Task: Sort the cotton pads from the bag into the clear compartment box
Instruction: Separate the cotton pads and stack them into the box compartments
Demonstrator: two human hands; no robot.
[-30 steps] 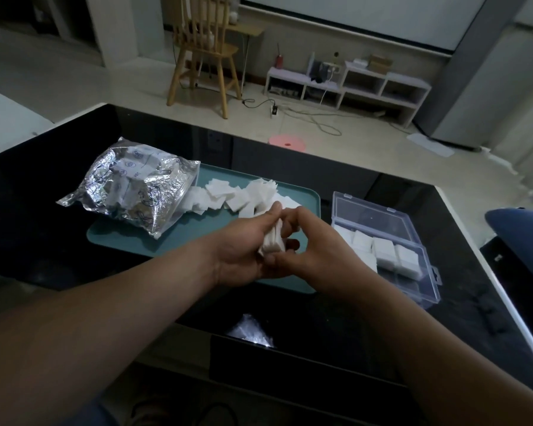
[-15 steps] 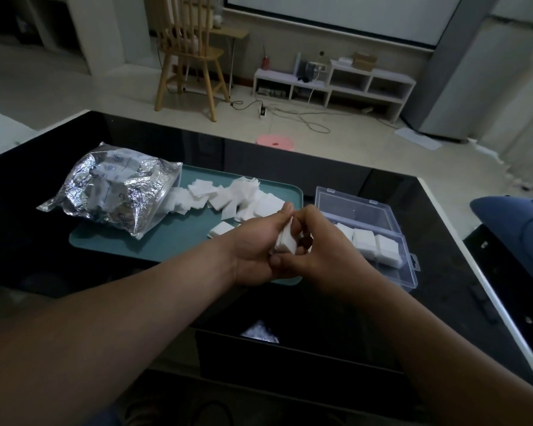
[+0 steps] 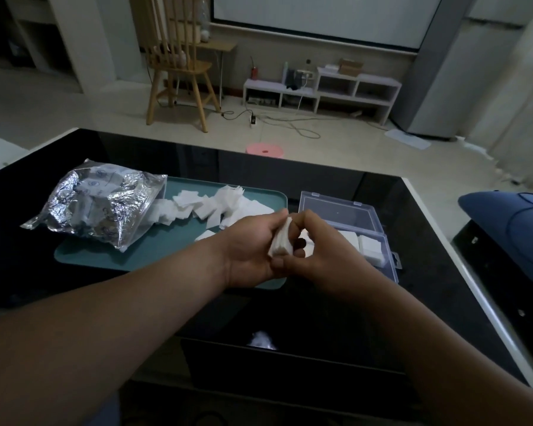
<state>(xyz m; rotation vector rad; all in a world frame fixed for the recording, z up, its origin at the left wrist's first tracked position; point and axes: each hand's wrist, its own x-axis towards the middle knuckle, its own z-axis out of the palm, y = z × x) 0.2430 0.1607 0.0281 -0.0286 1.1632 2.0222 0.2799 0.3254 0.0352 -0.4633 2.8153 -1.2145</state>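
Observation:
A small stack of white cotton pads [image 3: 281, 241] is pinched between my left hand [image 3: 253, 245] and my right hand [image 3: 323, 253], which meet over the near right corner of the teal tray [image 3: 166, 247]. Loose cotton pads [image 3: 219, 204] lie scattered across the tray's far side. The crinkled foil bag [image 3: 102, 204] rests on the tray's left end, its mouth facing the pads. Right of the tray stands the clear compartment box [image 3: 345, 210] with its lid open; white pads [image 3: 370, 249] fill the compartments that show, and my right hand hides part of it.
Everything sits on a glossy black table [image 3: 428, 241] with a white edge on the right. A blue cushion [image 3: 511, 222] lies beyond that edge. Farther off on the floor stand a wooden chair [image 3: 179, 63], a low white shelf [image 3: 323, 87] and a pink round object [image 3: 263, 150].
Both hands kept hold of the pad stack and worked it between the fingers; they now sit slightly nearer the box. The view tilted up a little.

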